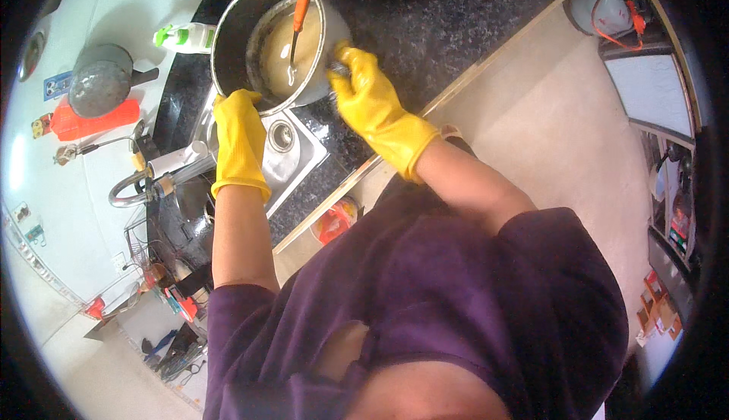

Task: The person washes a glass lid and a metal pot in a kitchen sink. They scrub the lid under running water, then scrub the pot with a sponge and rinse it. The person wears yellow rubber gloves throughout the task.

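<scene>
A large metal pot (333, 27) is tilted above the counter and sink, its mouth facing me. My left hand (239, 129), in a yellow rubber glove, grips the near rim with the fingers over the edge. An orange-handled utensil (299, 13) leans inside the pot; its lower end meets a shiny tan area, and I cannot tell whether that is liquid or the pot's bottom. My right hand (370, 92), also gloved in yellow, is closed around a small dark metallic wad, apparently a metal scourer (340, 68), at the pot's outer right side.
Below the pot lies a steel sink (285, 161) with a drain, set in a dark speckled counter (410, 38). A curved faucet (131, 189) is at left. Behind the pot is a white spray bottle (196, 38). A saucepan (99, 81) hangs on the tiled wall above an orange-red item (94, 121).
</scene>
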{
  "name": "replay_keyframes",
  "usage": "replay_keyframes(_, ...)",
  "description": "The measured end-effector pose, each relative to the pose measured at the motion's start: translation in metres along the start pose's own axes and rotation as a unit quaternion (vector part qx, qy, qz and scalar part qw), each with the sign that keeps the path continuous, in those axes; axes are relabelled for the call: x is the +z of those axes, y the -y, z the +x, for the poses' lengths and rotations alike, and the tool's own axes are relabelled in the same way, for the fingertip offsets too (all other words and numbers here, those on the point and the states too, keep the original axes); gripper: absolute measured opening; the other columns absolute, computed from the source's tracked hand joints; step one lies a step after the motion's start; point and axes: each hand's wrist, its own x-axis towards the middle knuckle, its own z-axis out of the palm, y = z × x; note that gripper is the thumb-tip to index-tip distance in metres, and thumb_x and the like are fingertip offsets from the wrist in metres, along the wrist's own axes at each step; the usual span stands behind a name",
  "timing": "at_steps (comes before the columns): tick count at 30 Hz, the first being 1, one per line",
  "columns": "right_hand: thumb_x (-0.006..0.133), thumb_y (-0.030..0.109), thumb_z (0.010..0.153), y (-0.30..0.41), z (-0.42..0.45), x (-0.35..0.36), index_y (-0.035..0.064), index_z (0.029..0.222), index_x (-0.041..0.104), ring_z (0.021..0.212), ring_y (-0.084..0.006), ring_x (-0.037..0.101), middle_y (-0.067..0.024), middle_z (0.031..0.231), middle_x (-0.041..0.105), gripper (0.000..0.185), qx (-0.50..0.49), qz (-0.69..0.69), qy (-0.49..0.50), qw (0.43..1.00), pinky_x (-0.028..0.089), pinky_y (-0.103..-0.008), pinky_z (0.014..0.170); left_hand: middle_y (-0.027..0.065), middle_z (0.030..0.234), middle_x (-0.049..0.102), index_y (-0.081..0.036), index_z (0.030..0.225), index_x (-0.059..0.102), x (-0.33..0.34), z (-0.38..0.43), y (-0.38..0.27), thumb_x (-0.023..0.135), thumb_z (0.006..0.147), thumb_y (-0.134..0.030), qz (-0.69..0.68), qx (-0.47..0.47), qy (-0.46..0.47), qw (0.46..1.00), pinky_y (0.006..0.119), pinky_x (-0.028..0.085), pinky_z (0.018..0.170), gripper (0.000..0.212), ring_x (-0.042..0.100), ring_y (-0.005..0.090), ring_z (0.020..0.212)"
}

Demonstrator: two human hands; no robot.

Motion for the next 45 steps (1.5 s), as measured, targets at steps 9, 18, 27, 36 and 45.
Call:
replay_keyframes(9,0.069,0.016,0.097,-0.003,0.017,0.000,0.0036,0.127,0.064,0.119,-0.0400,0.064,-0.0231,0.127,0.065,0.033,-0.010,0.008,-0.025,1.000,0.051,-0.0429,0.100,0.0225,0.104,0.073,-0.008,0.101,0.081,-0.010,-0.014,-0.009,0.083,0.073,-0.005,0.360,0.225,0.030,0.905,0.044,0.054,0.091,0.028,0.069,0.0418,0.101)
replay_keyframes(18,0.069,0.019,0.097,-0.011,0.036,-0.005,0.0040,0.130,0.064,0.122,-0.0391,0.063,-0.0234,0.129,0.066,0.037,0.034,0.019,0.002,0.999,0.050,-0.0418,0.104,0.0205,0.102,0.073,-0.009,0.102,0.081,-0.009,-0.021,-0.026,0.081,0.079,-0.011,0.373,0.184,0.059,0.908,0.043,0.054,0.090,0.023,0.068,0.0391,0.102)
replay_keyframes(27,0.054,0.038,0.101,-0.040,0.141,-0.027,0.0133,0.131,0.068,0.122,-0.0378,0.063,-0.0167,0.131,0.069,0.041,0.108,-0.111,0.167,0.974,0.048,-0.0454,0.103,0.0202,0.112,0.072,-0.001,0.111,0.074,-0.017,-0.014,0.001,0.090,0.077,-0.014,0.283,0.250,0.065,0.924,0.038,0.057,0.087,0.040,0.071,0.0341,0.100)
replay_keyframes(36,0.049,0.046,0.103,-0.001,0.079,-0.035,0.0049,0.133,0.065,0.124,-0.0451,0.061,-0.0246,0.132,0.066,0.053,0.262,-0.083,0.200,0.940,0.048,-0.0495,0.103,0.0203,0.107,0.076,0.001,0.117,0.074,-0.012,0.003,0.037,0.095,0.072,-0.017,0.348,0.153,0.050,0.924,0.037,0.058,0.089,0.052,0.075,0.0311,0.099)
replay_keyframes(45,0.050,0.048,0.104,0.025,0.054,-0.042,0.0125,0.140,0.060,0.133,-0.0464,0.054,-0.0237,0.141,0.061,0.052,0.331,-0.063,0.231,0.913,0.045,-0.0491,0.109,0.0229,0.105,0.074,-0.006,0.110,0.079,-0.019,-0.020,0.011,0.080,0.071,0.006,0.324,0.158,0.073,0.930,0.041,0.055,0.093,0.041,0.071,0.0393,0.105)
